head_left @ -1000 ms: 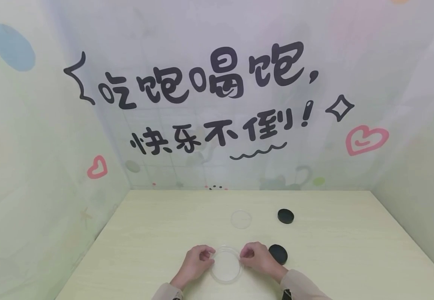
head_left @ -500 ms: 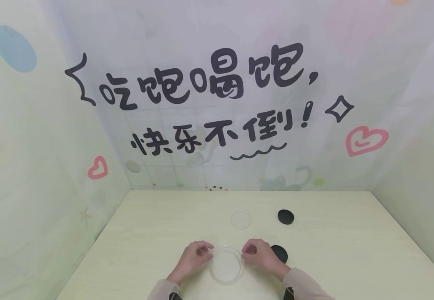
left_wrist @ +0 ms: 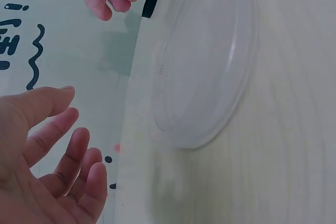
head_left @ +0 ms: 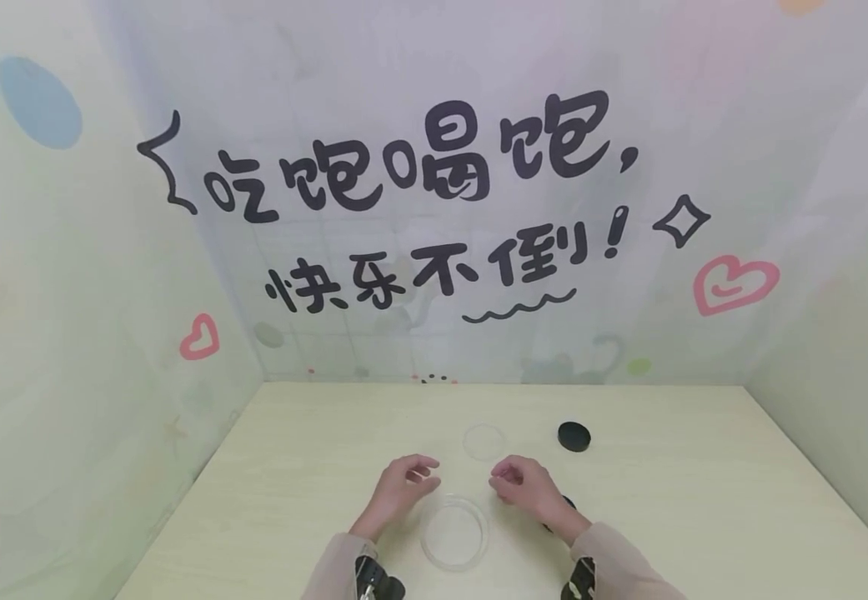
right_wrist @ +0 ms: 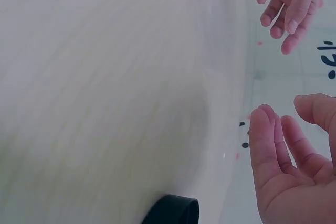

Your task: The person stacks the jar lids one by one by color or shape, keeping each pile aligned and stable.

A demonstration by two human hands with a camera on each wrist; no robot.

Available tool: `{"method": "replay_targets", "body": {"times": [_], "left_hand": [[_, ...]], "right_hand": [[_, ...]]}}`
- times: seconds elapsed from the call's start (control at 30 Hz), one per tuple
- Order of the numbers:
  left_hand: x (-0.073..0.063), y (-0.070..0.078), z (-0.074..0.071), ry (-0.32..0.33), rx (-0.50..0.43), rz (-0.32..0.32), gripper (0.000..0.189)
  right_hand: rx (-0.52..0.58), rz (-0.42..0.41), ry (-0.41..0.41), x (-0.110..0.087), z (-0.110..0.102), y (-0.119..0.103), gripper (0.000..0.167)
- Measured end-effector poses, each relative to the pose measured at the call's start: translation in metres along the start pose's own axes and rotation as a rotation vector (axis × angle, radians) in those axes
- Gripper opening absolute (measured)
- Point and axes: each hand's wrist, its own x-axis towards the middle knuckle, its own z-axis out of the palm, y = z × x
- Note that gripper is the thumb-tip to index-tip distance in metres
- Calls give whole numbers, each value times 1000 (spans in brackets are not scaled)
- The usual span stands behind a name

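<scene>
A clear round plastic dish (head_left: 454, 535) lies on the table before the person; the left wrist view shows its wide, see-through face. My left hand (head_left: 402, 492) hovers beyond the dish's left side, fingers loosely bent and holding nothing. Opposite it, my right hand (head_left: 529, 490) is raised past the dish's right side, its fingers curved with bare space between thumb and fingertips. Both wrist views show the two hands facing each other, apart from the dish. One black round lid (head_left: 570, 502) is mostly hidden behind the right wrist.
Farther back on the pale wooden table (head_left: 328, 433) lie a smaller clear disc (head_left: 484, 442) and a second black lid (head_left: 574, 437). Printed fabric walls enclose the table at the back and both sides.
Both hands have let go of the clear dish's rim and moved up and forward, away from it. The dish has stayed in place. The right wrist now covers more of the nearer black lid.
</scene>
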Motion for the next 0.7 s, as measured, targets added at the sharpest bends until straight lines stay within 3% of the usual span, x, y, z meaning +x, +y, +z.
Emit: {"method": "replay_targets", "body": {"times": [0.2,0.47,0.7], "left_hand": [[9,6,3,19,6,25,25],[26,12,9,56,89,66,18],[43,17,13,95,147,69,17]], "right_hand": [[67,24,63,7,-6,-2,16],[-14,71,194,21,-20,6,12],[-57,101,237,35,-25,12,13]]}}
